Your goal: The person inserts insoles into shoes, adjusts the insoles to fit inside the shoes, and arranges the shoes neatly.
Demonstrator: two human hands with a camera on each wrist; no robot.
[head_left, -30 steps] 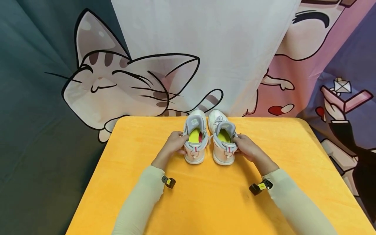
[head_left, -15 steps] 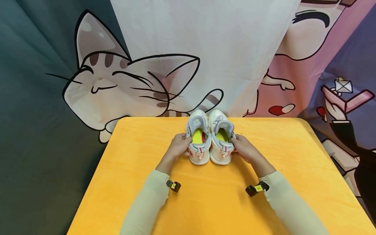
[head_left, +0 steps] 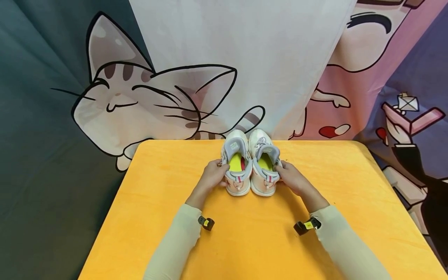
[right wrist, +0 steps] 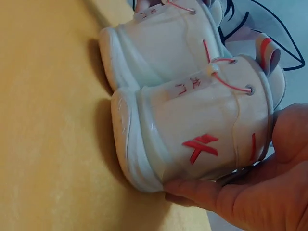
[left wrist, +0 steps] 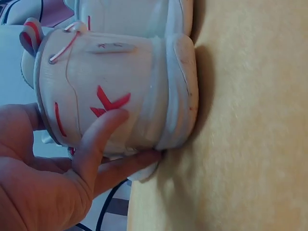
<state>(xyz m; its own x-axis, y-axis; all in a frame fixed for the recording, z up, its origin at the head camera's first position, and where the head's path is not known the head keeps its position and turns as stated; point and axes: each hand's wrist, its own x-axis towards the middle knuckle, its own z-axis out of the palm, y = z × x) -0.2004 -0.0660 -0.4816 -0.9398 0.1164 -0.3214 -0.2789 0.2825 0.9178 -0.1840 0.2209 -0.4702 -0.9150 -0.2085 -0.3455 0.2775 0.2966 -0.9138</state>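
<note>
Two white sneakers stand side by side and touching at the table's far edge, toes away from me and heels toward me. My left hand (head_left: 212, 173) grips the outer side of the left sneaker (head_left: 238, 187), thumb at its collar. On the other side my right hand (head_left: 291, 177) holds the right sneaker (head_left: 263, 187) the same way. Yellow insoles show inside both. Red marks and a red-and-white cord appear on the left sneaker's heel (left wrist: 115, 72) in the left wrist view. The right wrist view shows a similar heel (right wrist: 192, 115). The shoes' far sides are hidden.
The yellow table (head_left: 252, 241) spreads in front of the shoes and to both sides. Behind its far edge hangs a printed curtain (head_left: 280, 50) with a cartoon cat (head_left: 147, 112), close to the shoe toes. Each wrist wears a small black device.
Both hands have brought the sneakers together from a small gap, the left one moving right and the right one slightly left. In the last half second they have hardly moved.
</note>
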